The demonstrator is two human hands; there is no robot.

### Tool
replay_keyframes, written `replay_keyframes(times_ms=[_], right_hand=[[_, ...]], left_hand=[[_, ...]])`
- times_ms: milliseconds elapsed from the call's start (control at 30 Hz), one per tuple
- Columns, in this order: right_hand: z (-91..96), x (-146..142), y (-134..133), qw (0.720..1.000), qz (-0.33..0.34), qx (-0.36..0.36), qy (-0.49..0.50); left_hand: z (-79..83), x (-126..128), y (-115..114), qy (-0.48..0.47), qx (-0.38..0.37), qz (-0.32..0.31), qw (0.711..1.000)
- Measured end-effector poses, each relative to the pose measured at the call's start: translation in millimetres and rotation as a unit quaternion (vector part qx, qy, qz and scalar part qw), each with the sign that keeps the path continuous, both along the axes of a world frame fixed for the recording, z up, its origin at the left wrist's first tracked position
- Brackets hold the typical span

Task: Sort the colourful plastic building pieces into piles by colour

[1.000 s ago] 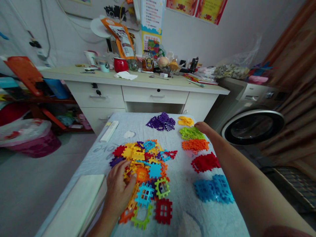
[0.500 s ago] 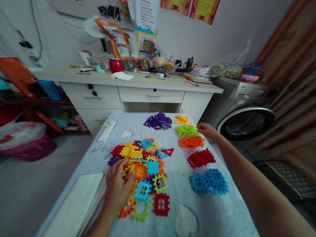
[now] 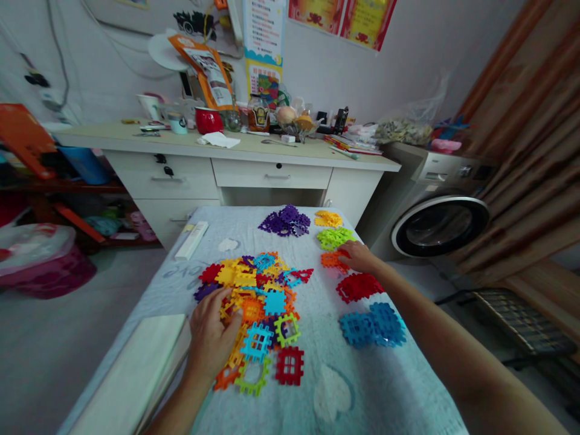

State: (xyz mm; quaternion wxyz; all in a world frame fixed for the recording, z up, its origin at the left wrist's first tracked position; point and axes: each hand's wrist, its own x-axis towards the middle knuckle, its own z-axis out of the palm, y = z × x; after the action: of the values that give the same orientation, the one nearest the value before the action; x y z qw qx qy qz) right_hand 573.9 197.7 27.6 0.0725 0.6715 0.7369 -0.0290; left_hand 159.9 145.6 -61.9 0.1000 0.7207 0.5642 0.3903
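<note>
My left hand [image 3: 212, 331] rests at the left side of a mixed pile of plastic interlocking building pieces [image 3: 252, 310]. Its thumb and fingers are apart, with nothing visible held. Across the table, my right hand [image 3: 359, 256] reaches over the right part of the orange pieces [image 3: 333, 260], fingers stretched out and touching or just above them. Lime green pieces [image 3: 334, 238] lie just beyond, and yellow ones [image 3: 328, 219] farther back. Nearer to me are red pieces [image 3: 359, 287] and blue pieces [image 3: 372, 325]. Purple pieces [image 3: 285, 221] form a heap at the far middle.
The low table has a pale blue cloth [image 3: 317, 338]. A long white box [image 3: 131, 371] lies along its left edge, with a white strip-shaped object [image 3: 191, 240] farther back. Behind stands a cluttered desk [image 3: 254, 151]; a washing machine [image 3: 435, 205] is at the right.
My right hand has moved toward me, from the right edge of the lime green pieces to the orange ones. My left hand stays at the mixed pile. The view has shifted slightly.
</note>
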Motion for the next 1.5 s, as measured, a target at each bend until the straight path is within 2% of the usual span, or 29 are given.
replay_keyframes(times_ms=[267, 567, 700, 800, 900, 1000, 1100, 1267, 1367, 1500], right_hand=[[-1.6, -7.8, 1.3, 1.000, -0.002, 0.014, 0.011], [-11.6, -18.6, 6.6, 1.000, 0.011, -0.014, -0.019], [-5.7, -14.3, 5.3, 1.000, 0.027, -0.011, 0.005], [6.6, -3.6, -1.1, 0.997, 0.023, 0.027, 0.063], [22.4, 13.6, -21.8, 0.987, -0.002, 0.063, 0.147], [29.0, 30.5, -59.5, 0.968, -0.063, 0.084, 0.226], [18.3, 38.7, -106.0, 0.942, -0.123, 0.102, 0.296], [-13.0, 33.1, -167.2, 0.914, -0.155, 0.105, 0.361], [-22.3, 28.8, -182.5, 0.904, -0.167, 0.117, 0.377], [-25.4, 27.3, -184.7, 0.894, -0.163, 0.134, 0.396]], left_hand=[[1.3, 0.6, -0.7, -0.003, -0.011, 0.002, 1.000], [1.5, 1.5, 0.0, -0.013, -0.011, 0.004, 1.000], [1.4, 0.8, 0.1, -0.005, -0.008, 0.002, 1.000], [1.3, 0.4, 0.4, -0.001, -0.009, 0.000, 1.000], [2.3, 0.6, 0.3, 0.000, -0.012, -0.001, 1.000], [4.0, 1.0, 0.0, 0.000, -0.015, -0.002, 1.000], [5.1, 1.2, -0.1, 0.002, -0.017, -0.002, 1.000], [5.2, 1.7, 0.2, 0.006, -0.016, 0.000, 1.000], [6.5, 3.0, -1.1, 0.011, -0.020, 0.008, 1.000], [15.6, 6.2, -6.5, 0.015, -0.010, 0.027, 0.999]])
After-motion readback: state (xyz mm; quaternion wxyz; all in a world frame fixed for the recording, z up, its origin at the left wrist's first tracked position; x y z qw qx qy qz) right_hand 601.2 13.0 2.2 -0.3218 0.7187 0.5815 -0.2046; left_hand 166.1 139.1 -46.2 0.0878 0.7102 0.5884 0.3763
